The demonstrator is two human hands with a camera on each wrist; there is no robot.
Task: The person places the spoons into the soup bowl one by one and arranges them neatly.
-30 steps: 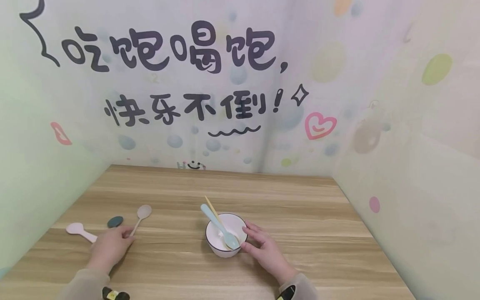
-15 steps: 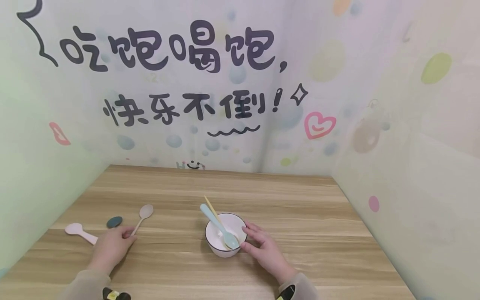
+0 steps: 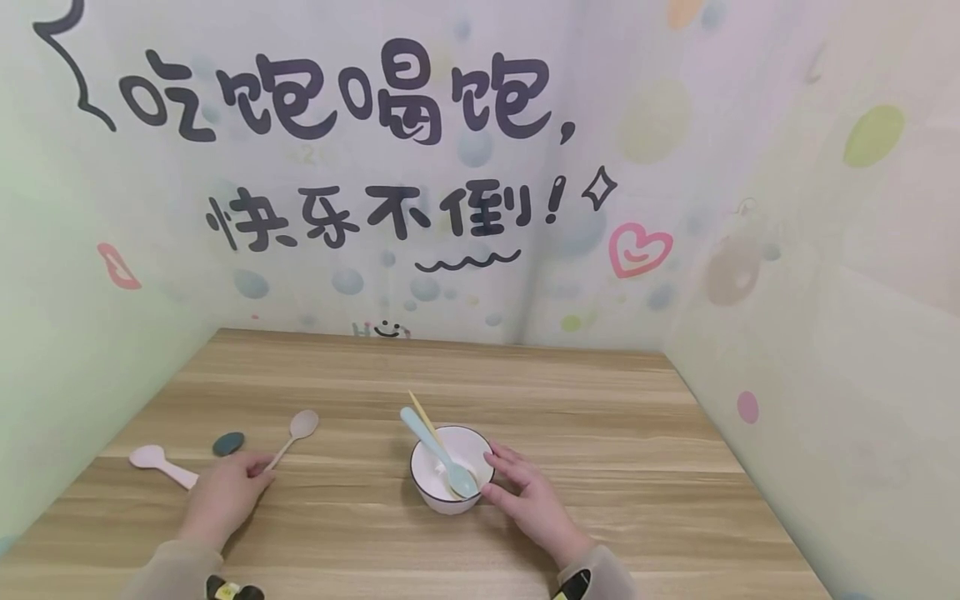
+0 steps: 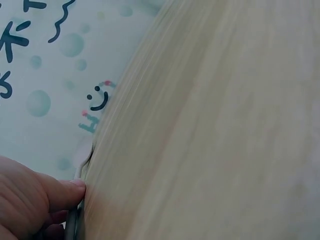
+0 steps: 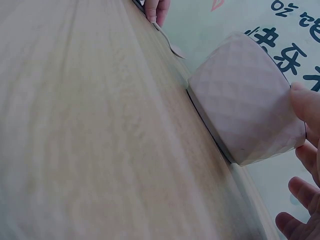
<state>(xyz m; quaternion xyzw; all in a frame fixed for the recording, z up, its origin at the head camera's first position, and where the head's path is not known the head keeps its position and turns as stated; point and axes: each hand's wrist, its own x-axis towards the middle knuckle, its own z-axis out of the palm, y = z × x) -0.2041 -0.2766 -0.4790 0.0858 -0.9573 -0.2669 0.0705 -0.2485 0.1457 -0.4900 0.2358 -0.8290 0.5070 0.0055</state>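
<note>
On the counter (image 3: pixel 600 417) I list: left grip (image 3: pixel 223 500), pinching a beige spoon (image 3: pixel 302 426), teal piece (image 3: pixel 228 443) just beyond, pink spoon (image 3: pixel 157 459) to its left; right grip (image 3: pixel 536 504), curved round the side of a white bowl (image 5: pixel 240 102) at its left, blue spoon (image 3: pixel 460 479) inside.

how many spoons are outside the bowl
3: pink spoon at far left, beige spoon in the left hand, dark spoon between their heads, handle hidden. The hand may hide more.

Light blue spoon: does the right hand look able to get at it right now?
Probably yes: the right hand touches the bowl holding the light blue spoon, and nothing lies over that spoon.
</note>
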